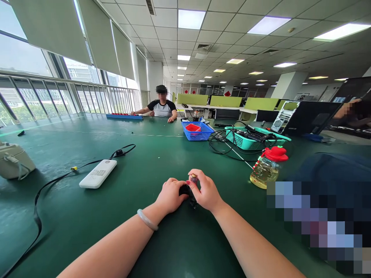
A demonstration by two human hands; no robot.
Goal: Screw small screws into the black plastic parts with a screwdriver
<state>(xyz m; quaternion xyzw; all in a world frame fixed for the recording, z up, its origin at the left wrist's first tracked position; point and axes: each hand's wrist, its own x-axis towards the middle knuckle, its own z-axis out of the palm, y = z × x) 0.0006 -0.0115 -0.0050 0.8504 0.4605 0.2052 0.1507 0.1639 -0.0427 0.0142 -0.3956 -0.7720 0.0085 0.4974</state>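
On the table (87,231), the left hand (169,197) and right hand (204,191) meet around a small object (188,191) near the front edge. A power bank (97,173) lies to their left, with a cable (58,178) running behind and past it. A bottle (268,168) stands to the right. Behind it sit 2 baskets (197,133), side by side. A person (161,108) sits at the far side, a tray (124,116) before them.
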